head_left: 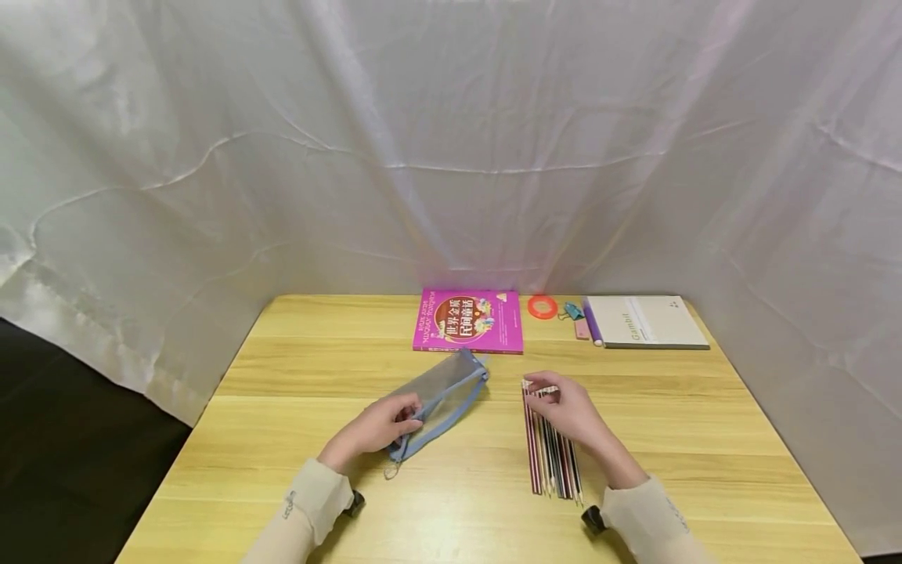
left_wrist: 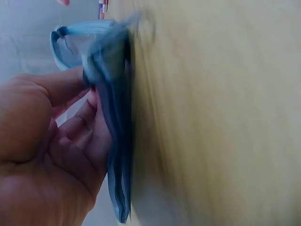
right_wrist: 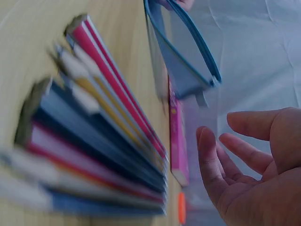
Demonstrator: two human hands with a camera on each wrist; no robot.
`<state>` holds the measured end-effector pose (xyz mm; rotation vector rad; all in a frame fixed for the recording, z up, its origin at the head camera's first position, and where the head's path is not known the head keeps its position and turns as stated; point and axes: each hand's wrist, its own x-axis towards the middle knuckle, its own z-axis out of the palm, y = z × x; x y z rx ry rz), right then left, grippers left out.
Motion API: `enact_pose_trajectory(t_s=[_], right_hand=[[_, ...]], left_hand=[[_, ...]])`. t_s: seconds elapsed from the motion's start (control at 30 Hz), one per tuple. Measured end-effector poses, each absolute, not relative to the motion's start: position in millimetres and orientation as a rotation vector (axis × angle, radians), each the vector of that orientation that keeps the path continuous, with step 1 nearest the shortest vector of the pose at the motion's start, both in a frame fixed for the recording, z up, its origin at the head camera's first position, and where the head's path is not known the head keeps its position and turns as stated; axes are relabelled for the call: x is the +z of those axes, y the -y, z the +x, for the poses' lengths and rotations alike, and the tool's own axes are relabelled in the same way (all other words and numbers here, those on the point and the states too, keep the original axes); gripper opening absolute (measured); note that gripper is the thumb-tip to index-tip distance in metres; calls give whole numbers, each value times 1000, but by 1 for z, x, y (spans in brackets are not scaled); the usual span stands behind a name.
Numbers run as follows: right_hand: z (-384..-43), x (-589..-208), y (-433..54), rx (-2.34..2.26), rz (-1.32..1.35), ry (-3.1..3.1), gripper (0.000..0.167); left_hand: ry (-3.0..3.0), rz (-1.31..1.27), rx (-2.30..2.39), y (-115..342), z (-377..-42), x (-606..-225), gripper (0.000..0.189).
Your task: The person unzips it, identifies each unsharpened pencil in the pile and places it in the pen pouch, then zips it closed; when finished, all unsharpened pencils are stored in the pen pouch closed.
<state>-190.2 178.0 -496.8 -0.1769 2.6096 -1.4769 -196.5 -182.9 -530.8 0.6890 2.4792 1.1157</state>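
Note:
My left hand [head_left: 380, 424] pinches the edge of a blue zippered pencil pouch [head_left: 440, 381], thumb on one side and fingers on the other. The pouch's mouth gapes, and one side of it is see-through mesh. In the left wrist view the pouch [left_wrist: 117, 136] stands on its edge close to the table. Over the far ends of a row of pencils [head_left: 553, 466] hovers my right hand [head_left: 572, 409]. Its thumb and fingers stand apart in the right wrist view, with nothing between them. Several striped and plain pencils [right_wrist: 113, 132] lie side by side there, some sharpened.
Behind the pouch lies a pink book [head_left: 503, 329]. Farther right are an orange ring [head_left: 532, 312], a teal binder clip [head_left: 574, 312], a pink eraser [head_left: 581, 329], a purple pen [head_left: 593, 323] and a notebook [head_left: 662, 325]. Pale curtains border the wooden table [head_left: 268, 439].

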Motion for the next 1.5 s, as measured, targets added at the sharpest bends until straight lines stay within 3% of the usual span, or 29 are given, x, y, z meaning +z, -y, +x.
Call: enact_pose_trajectory(t_s=[0.47,0.8,1.5], right_hand=[[-179,-494,-238,-1516,-15,-2644,43],[-178,-514,-239,-1535,85,-2522,43],[-184,-530,-238,-1341,44,-2636,44]], left_hand=[[-2103,519,1420,179,-194,-535,21],[-1986,431,1555,177,-189,-538,23],[-1847,326,1653,167,-186,-547,22]])
